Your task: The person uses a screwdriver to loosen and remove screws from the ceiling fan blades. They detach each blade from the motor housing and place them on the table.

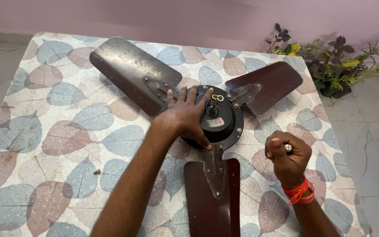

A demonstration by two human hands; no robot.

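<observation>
A dark brown three-bladed ceiling fan [218, 120] lies flat on a table covered with a leaf-patterned cloth [58, 131]. My left hand [185, 116] rests spread on the fan's black motor housing, beside the short shaft with coloured wires [215, 100]. My right hand [288, 154] hovers to the right of the near blade [211, 197], closed in a fist around a tool whose small metal end [288, 148] shows. A red thread is tied around that wrist.
A loose screw [96, 171] lies on the cloth at the near left. Potted plants [334, 66] stand on the grey tiled floor past the table's far right corner. A pink wall runs behind.
</observation>
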